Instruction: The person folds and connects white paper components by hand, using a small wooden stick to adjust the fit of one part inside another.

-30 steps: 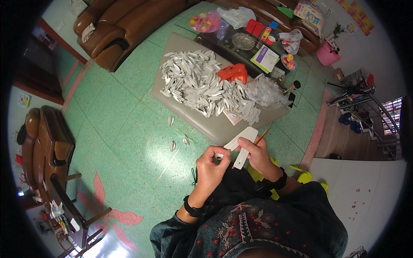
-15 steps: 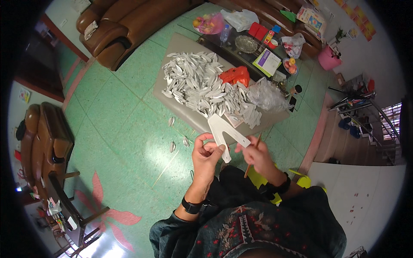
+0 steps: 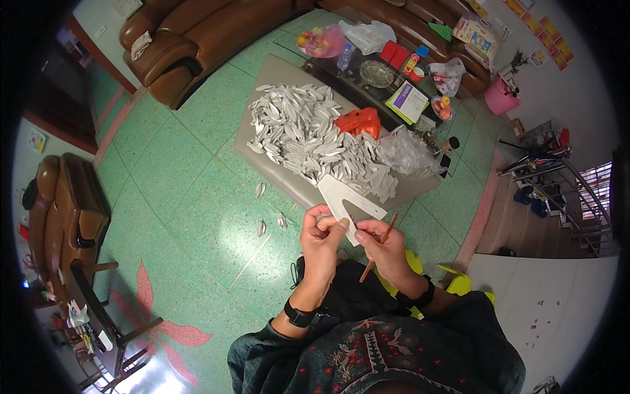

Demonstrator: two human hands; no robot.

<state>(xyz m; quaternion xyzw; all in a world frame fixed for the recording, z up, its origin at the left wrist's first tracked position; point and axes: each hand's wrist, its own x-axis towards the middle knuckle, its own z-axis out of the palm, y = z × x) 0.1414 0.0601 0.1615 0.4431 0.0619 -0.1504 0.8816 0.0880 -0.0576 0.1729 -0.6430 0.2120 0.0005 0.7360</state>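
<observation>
Between my two hands is a white V-shaped flat piece (image 3: 333, 190), its closed point facing away from me and its two arms spreading toward me. My left hand (image 3: 320, 241) pinches its left arm between thumb and fingers. At the lower end of that same arm, my right hand (image 3: 386, 248) closes its thumb and fingertips on the edge. A thin brown wooden stick (image 3: 369, 270) also lies in my right hand, slanting across the fingers. Just beyond the piece, a large heap of folded white-grey pieces (image 3: 295, 121) covers much of a grey padded bench (image 3: 252, 150).
An orange-red plastic bag (image 3: 359, 122) and a clear plastic bag (image 3: 408, 152) rest beside the heap. Several loose folded pieces (image 3: 262, 228) lie on the green floor. Behind the bench stands a dark low table (image 3: 354, 77) with fruit, a bottle and a glass dish. A yellow-green stool (image 3: 462, 280) is at my right.
My right hand has moved left and inward from the right arm's end to the left arm's lower end. The white piece has turned slightly, while my left hand keeps its grip.
</observation>
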